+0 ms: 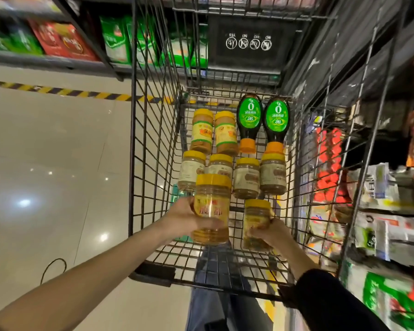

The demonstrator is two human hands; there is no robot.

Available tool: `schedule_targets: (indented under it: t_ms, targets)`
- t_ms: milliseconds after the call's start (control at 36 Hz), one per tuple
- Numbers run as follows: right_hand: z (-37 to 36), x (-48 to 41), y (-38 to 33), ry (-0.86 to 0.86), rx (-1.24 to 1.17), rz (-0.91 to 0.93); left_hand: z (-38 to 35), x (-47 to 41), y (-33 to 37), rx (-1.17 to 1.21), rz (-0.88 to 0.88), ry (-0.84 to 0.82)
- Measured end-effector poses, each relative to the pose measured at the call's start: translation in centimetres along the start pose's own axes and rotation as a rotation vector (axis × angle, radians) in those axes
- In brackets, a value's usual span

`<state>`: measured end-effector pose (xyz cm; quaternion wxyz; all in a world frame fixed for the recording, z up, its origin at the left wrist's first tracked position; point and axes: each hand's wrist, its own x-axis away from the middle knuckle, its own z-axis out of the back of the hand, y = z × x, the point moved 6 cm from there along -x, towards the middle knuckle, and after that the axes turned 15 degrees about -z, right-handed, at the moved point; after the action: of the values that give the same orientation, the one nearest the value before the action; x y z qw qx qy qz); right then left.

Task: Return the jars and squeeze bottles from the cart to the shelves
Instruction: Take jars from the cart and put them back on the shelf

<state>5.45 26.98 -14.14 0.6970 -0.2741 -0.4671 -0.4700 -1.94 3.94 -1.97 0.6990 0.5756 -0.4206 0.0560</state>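
I look down into a black wire cart (153, 163). My left hand (187, 218) grips a yellow-lidded jar of amber liquid (212, 209), lifted above the cart floor. My right hand (270, 231) holds a second, smaller yellow-lidded jar (257, 223) low in the cart. On the cart floor lie several more yellow-lidded jars: a row of pale-labelled ones (246, 177) and two with yellow labels (202, 131). Two dark squeeze bottles with green labels and orange caps (249, 120) lie at the far end.
Shelves with packaged goods (387, 230) run along the right, close to the cart. More shelves with green and red boxes (65, 41) stand at the far left. A pale tiled floor (46, 175) with a yellow-black stripe spreads to the left. A black cable lies on it.
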Motion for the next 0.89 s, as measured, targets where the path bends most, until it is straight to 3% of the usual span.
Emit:
schedule_targets:
  t_ms: [194,333,500,722,889]
  targets:
    - [2.0,5.1,-1.4,-0.066,-0.122,0.215,-0.2,2.3,1.9,-0.094,-0.03,0.089]
    - [4.4,10.0,-1.9,-0.132,-0.155,0.392,-0.6,5.6,4.8,-0.123,-0.143,0.147]
    - [10.1,18.9,-1.0,-0.085,-0.271,0.576,-1.5,10.5,10.1,-0.187,-0.266,0.21]
    - [19.4,30.2,0.9,0.161,-0.435,0.829,-3.6,15.7,20.3,-0.373,-0.55,0.277]
    - [25.7,38.6,6.2,0.406,-0.624,0.94,-7.0,19.0,29.5,-0.461,-0.804,0.191]
